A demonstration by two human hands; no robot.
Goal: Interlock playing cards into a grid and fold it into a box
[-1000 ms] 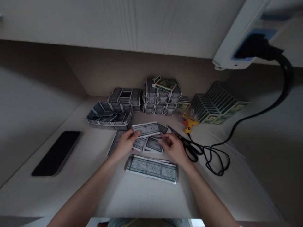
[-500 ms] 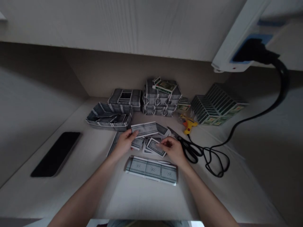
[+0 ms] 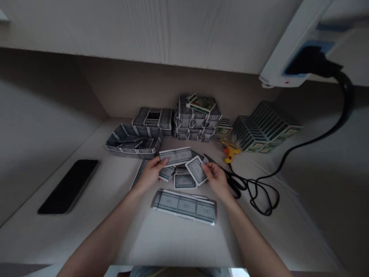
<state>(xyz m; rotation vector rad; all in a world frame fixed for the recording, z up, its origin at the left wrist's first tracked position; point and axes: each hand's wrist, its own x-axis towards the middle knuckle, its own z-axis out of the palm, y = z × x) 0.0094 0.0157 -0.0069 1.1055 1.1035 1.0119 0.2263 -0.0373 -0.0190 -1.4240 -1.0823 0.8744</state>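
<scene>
My left hand (image 3: pixel 151 172) is closed on the left end of a strip of joined playing cards (image 3: pixel 176 156), held tilted above the desk. Between the thumb and fingers of my right hand (image 3: pixel 216 177) is a single playing card (image 3: pixel 196 170), raised at a slant, back side showing. Under and between my hands lie loose playing cards (image 3: pixel 185 181), partly overlapping. Nearer to me rests a wider panel of joined cards (image 3: pixel 184 207), flat on the desk. Another card piece (image 3: pixel 140 172) is partly hidden behind my left hand.
A phone (image 3: pixel 69 187) lies at left. Behind are an open box made of cards (image 3: pixel 132 152), stacked card boxes (image 3: pixel 196 119) and packs of cards (image 3: pixel 266 127). Black-handled scissors (image 3: pixel 235 188), a yellow glue gun (image 3: pixel 230 153) and its cable (image 3: pixel 268 211) lie at right. A shelf overhangs the back.
My right hand has lifted one playing card off the loose pile and turned it, moving slightly right. The left hand and its card strip have barely moved.
</scene>
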